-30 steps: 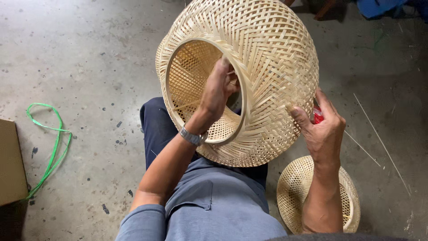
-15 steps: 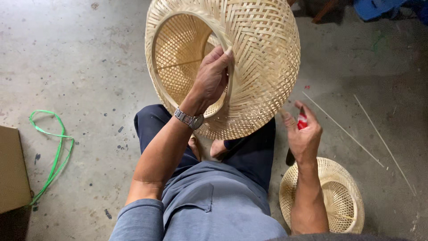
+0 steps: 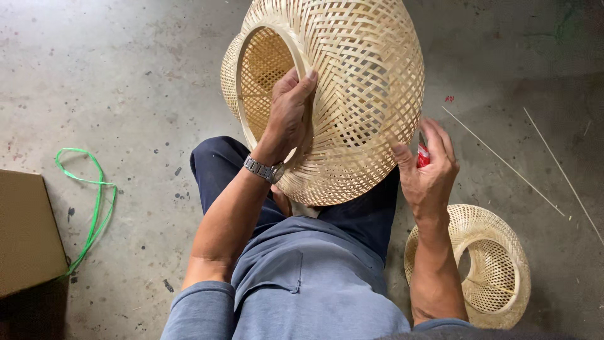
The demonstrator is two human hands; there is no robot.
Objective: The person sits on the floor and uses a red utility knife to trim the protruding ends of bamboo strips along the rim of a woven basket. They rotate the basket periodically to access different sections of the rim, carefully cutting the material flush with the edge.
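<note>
At the upper centre, the left hand [image 3: 290, 116] grips the rim of a large, round, pale woven bamboo basket [image 3: 352, 94], while the right hand [image 3: 428, 170] beside it clasps a small red object [image 3: 423, 155].

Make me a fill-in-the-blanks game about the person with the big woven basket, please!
1. The left hand grips the rim of the big woven ____.
2. The right hand holds a small ____ thing beside it.
3. A smaller basket lies on the ____ by the right arm.
4. The plastic strap beside the cardboard box is ____.

Missing words: basket; red; floor; green
</note>
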